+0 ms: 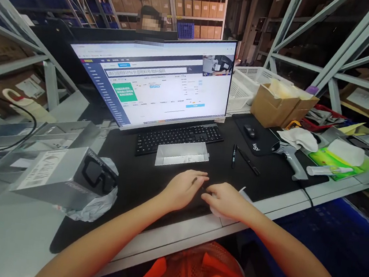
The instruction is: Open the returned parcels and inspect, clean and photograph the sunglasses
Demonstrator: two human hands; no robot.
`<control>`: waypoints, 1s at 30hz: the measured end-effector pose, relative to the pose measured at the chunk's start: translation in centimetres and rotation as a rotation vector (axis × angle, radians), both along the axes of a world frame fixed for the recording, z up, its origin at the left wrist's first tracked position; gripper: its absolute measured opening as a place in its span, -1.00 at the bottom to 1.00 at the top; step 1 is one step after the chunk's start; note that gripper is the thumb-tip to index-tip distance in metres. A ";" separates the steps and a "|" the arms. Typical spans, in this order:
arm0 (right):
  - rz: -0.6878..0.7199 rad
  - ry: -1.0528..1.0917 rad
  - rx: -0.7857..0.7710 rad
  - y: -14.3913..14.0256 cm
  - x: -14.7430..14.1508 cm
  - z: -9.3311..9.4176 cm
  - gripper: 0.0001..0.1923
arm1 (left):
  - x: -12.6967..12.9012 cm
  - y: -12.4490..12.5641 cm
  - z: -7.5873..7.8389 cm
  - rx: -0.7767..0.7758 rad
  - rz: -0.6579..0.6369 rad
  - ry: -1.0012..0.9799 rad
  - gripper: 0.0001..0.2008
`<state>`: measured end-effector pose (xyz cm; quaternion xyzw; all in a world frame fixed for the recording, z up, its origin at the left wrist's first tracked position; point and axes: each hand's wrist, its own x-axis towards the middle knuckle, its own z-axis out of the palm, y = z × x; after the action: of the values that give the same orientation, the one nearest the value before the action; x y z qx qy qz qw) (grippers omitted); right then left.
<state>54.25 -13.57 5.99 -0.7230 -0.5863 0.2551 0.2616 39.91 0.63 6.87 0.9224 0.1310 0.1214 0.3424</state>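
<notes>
My left hand (183,191) is closed in front of the small open box, fingers pressed together. A small dark piece (194,180) shows at its fingertips, too small to name. Close by on the right is my right hand (226,200), its fingers curled in towards the left hand. Something dark and thin (203,188) sticks out between the two hands, mostly hidden. Whitish thin material (218,212) shows beneath the right hand, partly covered by it. The shallow whitish box (182,154) lies just beyond my hands, before the black keyboard (181,137).
A monitor (163,87) stands at the back. On the left are a grey printed box (63,178) and crumpled clear plastic (91,208). To the right lie two pens (248,160), a mouse (249,131), a barcode scanner (290,158) and a cardboard box (271,106). Another person's head shows behind the monitor.
</notes>
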 end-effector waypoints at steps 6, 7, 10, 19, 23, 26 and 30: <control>0.010 0.331 -0.023 -0.2 1.1 -0.8 -0.66 | -4.7 1.1 -0.3 0.191 0.042 -0.064 -0.59; -0.008 0.327 -0.033 -0.6 1.7 -0.8 -0.67 | -6.1 1.4 -0.5 0.212 0.093 -0.088 -0.61; -0.049 0.276 -0.053 -1.3 2.4 -0.1 -0.68 | -8.8 1.1 -1.2 0.185 0.234 -0.296 -0.62; 0.146 -0.092 0.017 -0.5 -0.8 1.5 -0.63 | -10.0 3.0 -4.1 0.246 0.445 -0.551 -0.63; 0.137 -0.034 -0.056 -1.0 -0.5 1.1 -0.62 | -12.5 5.4 -6.1 0.187 0.499 -0.262 -0.63; 0.177 -0.079 -0.061 -0.1 -1.6 1.1 -0.64 | -12.4 4.2 -5.8 0.072 0.540 -0.341 -0.66; 0.182 -0.120 -0.036 1.7 -3.3 1.1 -0.64 | -11.2 2.0 -4.7 0.104 0.346 -0.380 -0.64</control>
<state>50.94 -11.92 7.10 -0.6855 -0.6593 0.2446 0.1888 28.69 2.66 2.20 0.8634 0.2137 0.3557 0.2871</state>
